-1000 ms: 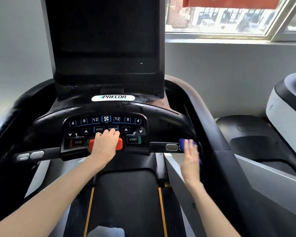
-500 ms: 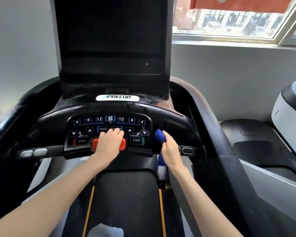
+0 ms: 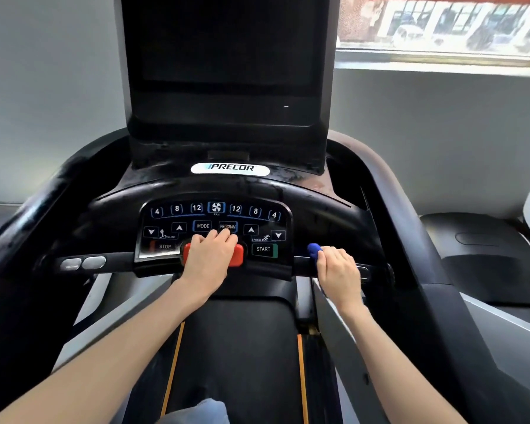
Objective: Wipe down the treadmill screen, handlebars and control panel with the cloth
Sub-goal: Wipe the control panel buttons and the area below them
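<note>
Right hand (image 3: 338,270) grips blue cloth (image 3: 314,250) on the handlebar (image 3: 300,261).

Left hand (image 3: 210,258) palm down, fingers nearly straight, right hand (image 3: 338,270) curled, grip round blue cloth (image 3: 314,250), both forearms outstretched

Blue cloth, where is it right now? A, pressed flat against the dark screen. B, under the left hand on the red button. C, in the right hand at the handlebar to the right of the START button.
C: the right hand grips the blue cloth against the handlebar beside the control panel, while the left hand rests bare on the red button.
</note>
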`<state>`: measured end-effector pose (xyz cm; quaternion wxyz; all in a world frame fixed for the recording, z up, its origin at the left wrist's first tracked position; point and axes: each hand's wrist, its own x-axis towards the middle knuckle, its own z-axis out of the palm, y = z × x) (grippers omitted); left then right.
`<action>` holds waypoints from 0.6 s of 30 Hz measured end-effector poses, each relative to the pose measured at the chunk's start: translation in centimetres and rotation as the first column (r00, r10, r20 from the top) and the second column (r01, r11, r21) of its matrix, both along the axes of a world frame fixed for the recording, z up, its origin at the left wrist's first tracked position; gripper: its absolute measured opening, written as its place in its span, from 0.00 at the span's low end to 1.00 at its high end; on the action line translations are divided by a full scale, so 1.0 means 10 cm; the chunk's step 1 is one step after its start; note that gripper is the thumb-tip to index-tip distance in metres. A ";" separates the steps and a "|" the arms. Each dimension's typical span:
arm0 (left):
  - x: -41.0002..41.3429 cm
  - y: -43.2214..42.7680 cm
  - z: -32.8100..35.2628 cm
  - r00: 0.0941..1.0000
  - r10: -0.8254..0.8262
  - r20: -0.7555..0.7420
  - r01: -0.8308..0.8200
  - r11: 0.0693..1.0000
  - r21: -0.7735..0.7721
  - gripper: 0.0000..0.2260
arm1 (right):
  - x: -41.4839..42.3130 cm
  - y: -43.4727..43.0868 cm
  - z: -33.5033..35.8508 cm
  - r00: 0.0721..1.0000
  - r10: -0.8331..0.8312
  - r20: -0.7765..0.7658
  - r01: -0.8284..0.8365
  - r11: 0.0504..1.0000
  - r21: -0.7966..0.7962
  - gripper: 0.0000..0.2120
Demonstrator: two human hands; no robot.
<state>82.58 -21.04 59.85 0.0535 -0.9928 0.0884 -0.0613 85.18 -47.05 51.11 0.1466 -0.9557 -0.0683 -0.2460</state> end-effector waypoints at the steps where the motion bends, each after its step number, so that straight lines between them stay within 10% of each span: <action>1: -0.01 0.01 0.01 1.000 0.000 -0.006 0.000 1.000 0.000 0.15 | 0.01 -0.05 0.03 1.000 -0.012 -0.016 0.013 1.000 0.023 0.16; 12: 0.00 0.01 0.09 0.996 0.004 -0.086 -0.009 0.998 -0.061 0.14 | 0.05 -0.25 0.11 0.885 -0.322 -0.336 0.404 0.891 0.208 0.16; 18: 0.00 -0.04 0.07 0.999 0.003 -0.045 -0.007 0.996 -0.088 0.13 | -0.08 0.58 0.04 0.964 -0.236 -0.125 0.256 0.950 0.181 0.14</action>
